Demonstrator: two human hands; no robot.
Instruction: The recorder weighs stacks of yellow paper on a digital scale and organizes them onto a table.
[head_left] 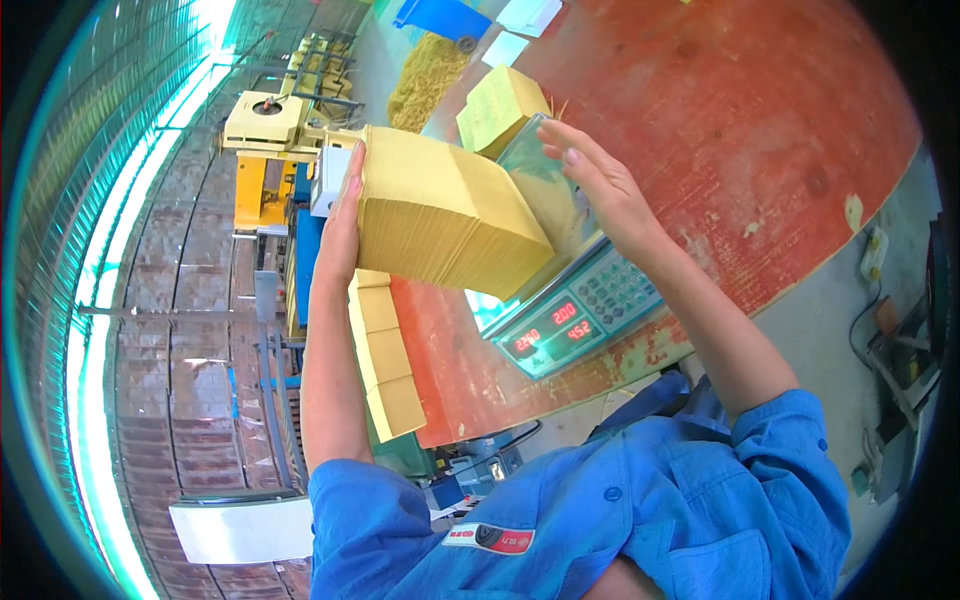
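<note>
A thick block of stacked yellow paper sheets (440,225) lies over the left part of a digital counting scale (580,315). My left hand (343,225) lies flat along the left end of the block, its fingers straight and pointing away from me. On the other side my right hand (607,190) hovers above the scale's pan (550,195), fingers stretched out and apart from the paper. Red digits glow on the scale's front panel, beside its keypad. The block covers much of the pan, so how it rests underneath is partly hidden.
Several more paper stacks (385,350) line the left edge of the worn red table (740,150). Behind the scale stands another yellow stack (500,105). Yellow machinery (265,190) is at the left; a brownish-yellow heap (425,80) and a blue bin (445,20) lie farther back.
</note>
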